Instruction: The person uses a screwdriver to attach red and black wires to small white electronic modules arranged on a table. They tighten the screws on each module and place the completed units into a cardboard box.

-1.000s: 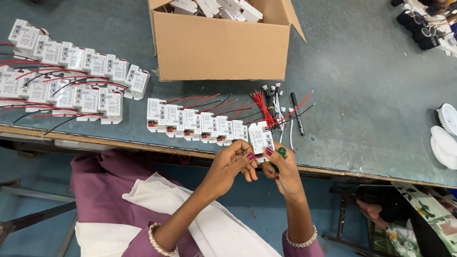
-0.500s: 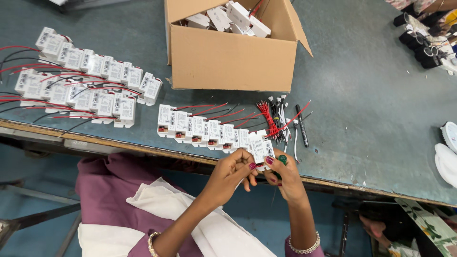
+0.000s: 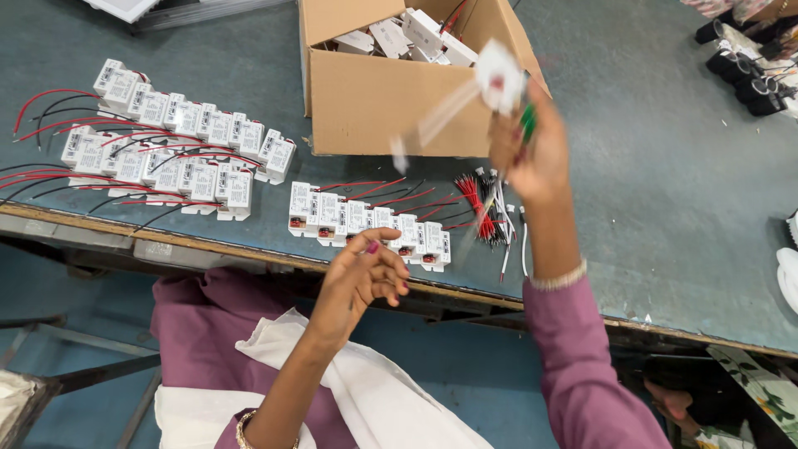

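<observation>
**Finished module lifted toward the box**

The grey-green desk [image 3: 665, 208] fills the upper part of the view, its worn wooden front edge running across the middle. On it, toward the far side, stands an open cardboard box [image 3: 391, 100] with white modules lying loose inside. To the left lie two long banks of white modules [image 3: 179, 154] with red and black leads trailing off to the left. Just in front of the box, a shorter row of modules [image 3: 370, 226] sits along the desk's near edge, and right beside it a bundle of loose red and black wires [image 3: 482, 208].

The right hand [image 3: 532, 158] is raised above the desk, in front of the box's right corner, closed around one white module [image 3: 499, 79] that shows blurred with motion, its leads streaming off to the left. Something green is pinched in the same fingers; what it is cannot be told. The left hand [image 3: 362, 274] hangs free below the desk edge, fingers loosely curled, holding nothing.

Judged from this, the step in hand looks like passing a wired module to the box. The next move would call for carrying it over the box's rim and letting go so the leads do not catch on the flap, while the left hand reaches for another piece from the near row.
</observation>
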